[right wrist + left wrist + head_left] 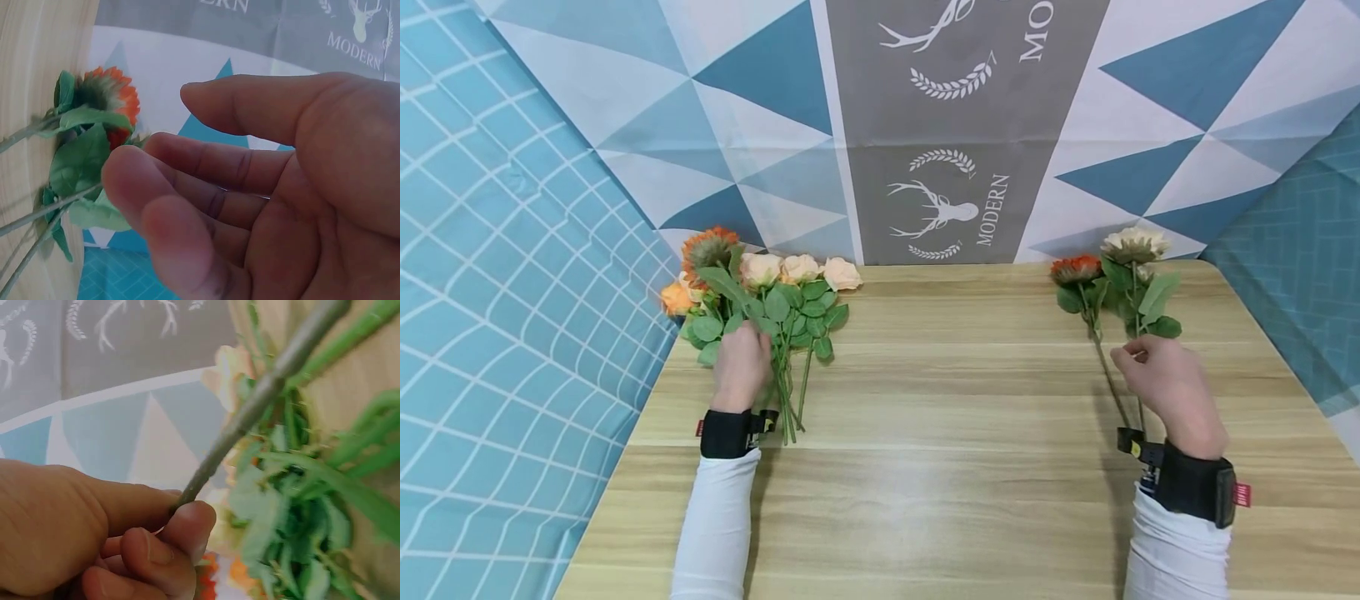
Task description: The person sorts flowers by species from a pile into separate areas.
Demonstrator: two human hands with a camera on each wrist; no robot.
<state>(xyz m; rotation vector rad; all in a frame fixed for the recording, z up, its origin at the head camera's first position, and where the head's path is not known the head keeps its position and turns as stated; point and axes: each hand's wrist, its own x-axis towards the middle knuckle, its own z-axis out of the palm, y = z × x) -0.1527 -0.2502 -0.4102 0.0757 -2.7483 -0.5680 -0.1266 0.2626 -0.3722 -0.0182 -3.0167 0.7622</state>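
Observation:
My left hand (742,367) is over the bunch at the left of the table. In the left wrist view its thumb and fingers pinch a grey-green flower stem (244,419). Just beyond that hand, an orange flower (709,248) with long leaves rises above peach roses (800,267), their green stems lying on the table. My right hand (1176,387) hovers by the stem of a cream flower (1135,245), beside a red-orange flower (1077,269). Seen from the right wrist, its thumb and relaxed fingers (181,234) are apart with nothing between them.
The wood-grain table (925,467) spans the space between both groups of flowers. Behind it stands a patterned cloth backdrop (936,125) with grey and blue panels. Blue grid-patterned cloth (497,275) hangs along the left side. An orange-yellow rose (677,298) lies at the table's left edge.

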